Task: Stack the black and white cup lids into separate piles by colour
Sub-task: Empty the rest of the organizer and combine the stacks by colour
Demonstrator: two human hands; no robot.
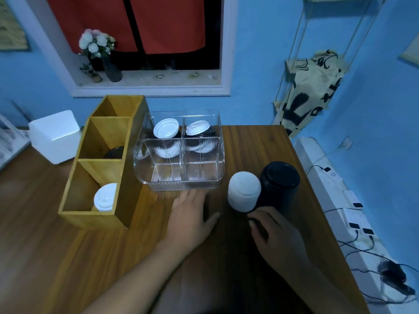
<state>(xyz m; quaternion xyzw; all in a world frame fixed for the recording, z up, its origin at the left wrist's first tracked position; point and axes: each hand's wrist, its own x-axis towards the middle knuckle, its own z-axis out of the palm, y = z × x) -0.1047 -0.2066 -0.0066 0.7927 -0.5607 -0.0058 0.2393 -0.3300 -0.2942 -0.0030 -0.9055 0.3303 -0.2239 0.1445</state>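
Note:
A stack of white lids [243, 191] and a taller stack of black lids [280, 185] stand side by side on the wooden table [249, 146]. My right hand [272, 232] lies just in front of both stacks, its fingertips at their bases; whether it touches them I cannot tell. My left hand [192, 211] rests flat on the table before the clear plastic organiser [181, 155]. The organiser's back compartments hold a white lid [166, 131] and another white lid [197, 128] lying on black lids [209, 132]. In the wooden box [102, 164] sit one white lid [104, 198] and one black lid [115, 152].
A white foam box [54, 135] sits left of the wooden box. The table's right edge drops to a white ledge [340, 200] with power strips and cables. A vase of flowers [99, 55] stands on the windowsill behind.

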